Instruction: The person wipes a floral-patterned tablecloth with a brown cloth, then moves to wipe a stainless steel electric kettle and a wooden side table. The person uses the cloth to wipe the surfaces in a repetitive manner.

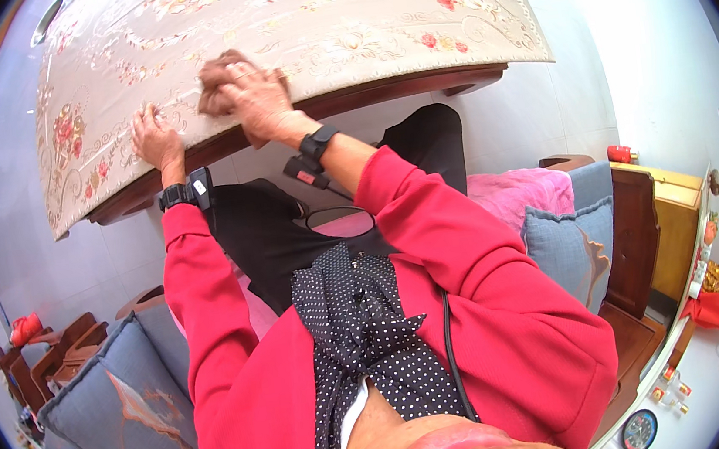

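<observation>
My right hand (251, 95) grips a bunched brown cloth (219, 68) against the beige floral tablecloth (346, 15) near the table's front edge. To the left of it, my left hand (157, 136) rests on the tablecloth at that edge, its fingers loosely extended and holding nothing. A dark wooden rail (398, 89) shows under the cloth's hem. A black band with a small device is on each of my wrists, and a dark cable loops over my lap.
I sit on pink fabric (514, 191) with blue-grey cushions (568, 246) to either side, on wooden seating (635, 266). At the right stand a yellow cabinet (675, 226) and a red bag (718, 301). White tiled floor (111, 277) shows around the table.
</observation>
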The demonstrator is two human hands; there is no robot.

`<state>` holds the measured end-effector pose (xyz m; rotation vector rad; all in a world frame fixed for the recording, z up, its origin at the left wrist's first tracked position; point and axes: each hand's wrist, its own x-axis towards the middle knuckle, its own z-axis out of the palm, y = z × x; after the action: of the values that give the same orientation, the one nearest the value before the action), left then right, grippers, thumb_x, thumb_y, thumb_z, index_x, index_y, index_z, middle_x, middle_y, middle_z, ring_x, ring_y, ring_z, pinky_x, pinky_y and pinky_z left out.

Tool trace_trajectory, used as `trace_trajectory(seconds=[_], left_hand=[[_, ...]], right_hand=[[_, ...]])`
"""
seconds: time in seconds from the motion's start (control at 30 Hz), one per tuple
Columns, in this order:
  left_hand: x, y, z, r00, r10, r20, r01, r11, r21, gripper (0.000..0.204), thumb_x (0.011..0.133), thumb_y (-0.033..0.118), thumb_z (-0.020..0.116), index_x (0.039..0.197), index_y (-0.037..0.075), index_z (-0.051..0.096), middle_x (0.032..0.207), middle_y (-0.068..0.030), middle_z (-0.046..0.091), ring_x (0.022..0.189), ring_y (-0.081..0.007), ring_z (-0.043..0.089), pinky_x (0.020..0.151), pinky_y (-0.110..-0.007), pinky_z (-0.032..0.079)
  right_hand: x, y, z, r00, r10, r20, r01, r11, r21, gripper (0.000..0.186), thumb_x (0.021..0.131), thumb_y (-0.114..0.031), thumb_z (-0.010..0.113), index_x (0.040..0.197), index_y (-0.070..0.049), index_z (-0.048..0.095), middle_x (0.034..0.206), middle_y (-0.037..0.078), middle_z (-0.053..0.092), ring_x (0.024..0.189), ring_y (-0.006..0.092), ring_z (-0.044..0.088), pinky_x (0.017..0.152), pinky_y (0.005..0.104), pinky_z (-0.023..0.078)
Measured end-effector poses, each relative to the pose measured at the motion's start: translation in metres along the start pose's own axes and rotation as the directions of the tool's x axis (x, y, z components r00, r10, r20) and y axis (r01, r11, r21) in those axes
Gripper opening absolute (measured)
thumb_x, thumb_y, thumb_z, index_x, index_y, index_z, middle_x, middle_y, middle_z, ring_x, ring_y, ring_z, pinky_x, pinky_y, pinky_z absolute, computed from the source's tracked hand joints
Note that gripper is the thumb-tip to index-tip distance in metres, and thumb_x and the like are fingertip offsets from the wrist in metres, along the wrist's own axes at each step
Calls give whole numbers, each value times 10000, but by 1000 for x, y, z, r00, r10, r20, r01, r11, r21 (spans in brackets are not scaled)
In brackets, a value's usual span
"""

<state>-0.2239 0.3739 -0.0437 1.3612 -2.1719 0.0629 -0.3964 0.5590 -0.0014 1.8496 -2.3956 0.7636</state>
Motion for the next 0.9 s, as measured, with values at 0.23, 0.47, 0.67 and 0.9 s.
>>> trace_trajectory(seconds=[0.23, 0.47, 0.67, 0.9], left_hand=[[3, -1, -4, 999, -8, 52, 8, 1000, 3, 328, 951, 235, 538, 1257, 231, 656, 1405, -70, 561, 1310, -290, 505, 1058, -520, 375], [4, -3, -5, 999, 18, 49, -19, 1000, 23, 367, 939, 216, 544, 1294, 225, 634, 1422, -86, 544, 1318, -300, 493, 1075, -506, 367], [6, -7, -7, 994, 11, 105, -17, 998, 57, 428, 937, 202, 515, 1356, 218, 602, 1449, -108, 520, 1357, -298, 457, 1127, -462, 335], [6, -11, -8, 995, 53, 83, -56, 997, 43, 445, 928, 181, 500, 1363, 202, 589, 1444, -121, 515, 1338, -315, 470, 1120, -467, 344]], right_hand=[[-42, 123, -67, 963, 229, -140, -239, 969, -60, 397, 902, -250, 540, 1282, -155, 606, 1491, 148, 446, 1409, 314, 387, 1065, 565, 327], [-100, 266, -143, 859, 485, -163, -510, 837, -198, 460, 931, -323, 532, 1370, -189, 564, 1549, 114, 400, 1453, 283, 340, 1125, 625, 281], [-154, 405, -197, 787, 531, -314, -610, 745, -268, 491, 910, -328, 587, 1368, -152, 570, 1530, 141, 419, 1424, 321, 370, 1156, 496, 319], [-241, 536, -263, 559, 655, -508, -817, 540, -203, 361, 892, -271, 577, 1236, -192, 652, 1301, 151, 596, 1231, 376, 537, 1055, 471, 424]])
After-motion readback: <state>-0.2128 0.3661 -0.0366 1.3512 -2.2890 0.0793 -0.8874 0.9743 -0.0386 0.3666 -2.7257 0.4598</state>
